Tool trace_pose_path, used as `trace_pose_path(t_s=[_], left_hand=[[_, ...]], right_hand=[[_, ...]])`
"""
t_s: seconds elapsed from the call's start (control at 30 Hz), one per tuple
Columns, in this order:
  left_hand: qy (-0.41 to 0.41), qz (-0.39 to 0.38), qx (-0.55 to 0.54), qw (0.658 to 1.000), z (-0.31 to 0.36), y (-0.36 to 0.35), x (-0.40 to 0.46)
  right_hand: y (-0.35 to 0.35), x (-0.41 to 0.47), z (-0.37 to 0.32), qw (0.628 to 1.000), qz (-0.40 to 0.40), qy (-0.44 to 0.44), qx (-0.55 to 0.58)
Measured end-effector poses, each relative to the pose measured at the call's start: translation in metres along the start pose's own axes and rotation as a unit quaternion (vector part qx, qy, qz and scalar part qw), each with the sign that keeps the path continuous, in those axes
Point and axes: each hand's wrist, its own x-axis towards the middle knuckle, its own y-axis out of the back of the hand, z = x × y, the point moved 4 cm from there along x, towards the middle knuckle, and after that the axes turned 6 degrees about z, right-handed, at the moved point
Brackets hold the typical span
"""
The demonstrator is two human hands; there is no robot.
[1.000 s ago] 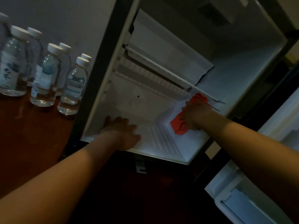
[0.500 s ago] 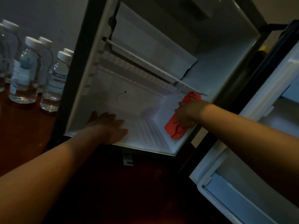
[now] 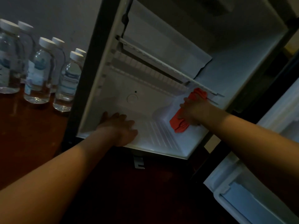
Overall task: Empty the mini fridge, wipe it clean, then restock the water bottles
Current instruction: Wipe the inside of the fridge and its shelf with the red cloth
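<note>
Fridge floor (image 3: 161,136) | left hand (image 3: 119,126) flat, empty | right hand (image 3: 192,110) grips red cloth (image 3: 180,125)

Dark red-brown wooden worktop (image 3: 29,126) carried approx. six capped water bottles (image 3: 38,73), upright, grouped at far left in two rows, just beside the mini fridge (image 3: 90,65), which also stood on it w/ door open to the right.

We see a red cloth (image 3: 180,125), a white fridge interior (image 3: 145,101), clear bottles (image 3: 38,70) with white caps, and a dark brown floor (image 3: 32,126).
</note>
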Motion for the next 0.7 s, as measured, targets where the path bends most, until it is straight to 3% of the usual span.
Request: trace_pose_path(t_s=[0.13,0.23,0.4,0.5,0.7], left_hand=[[0.002,-0.002,-0.005,1.000,-0.001,0.000,0.000],[0.008,-0.008,-0.006,1.000,-0.001,-0.001,0.000],[0.009,-0.013,-0.005,1.000,-0.001,0.000,-0.002],[0.007,-0.020,-0.005,1.000,-0.001,0.000,-0.003],[0.006,-0.014,-0.003,1.000,0.000,0.001,-0.004]], right_hand=[[0.003,-0.010,-0.001,0.994,0.039,-0.104,0.012],[-0.001,-0.016,-0.011,0.994,0.051,-0.100,0.014],[-0.003,-0.029,-0.033,0.985,-0.098,-0.068,0.123],[-0.001,-0.035,-0.035,0.976,-0.019,-0.109,0.185],[-0.006,-0.021,-0.032,0.994,-0.003,-0.084,0.067]])
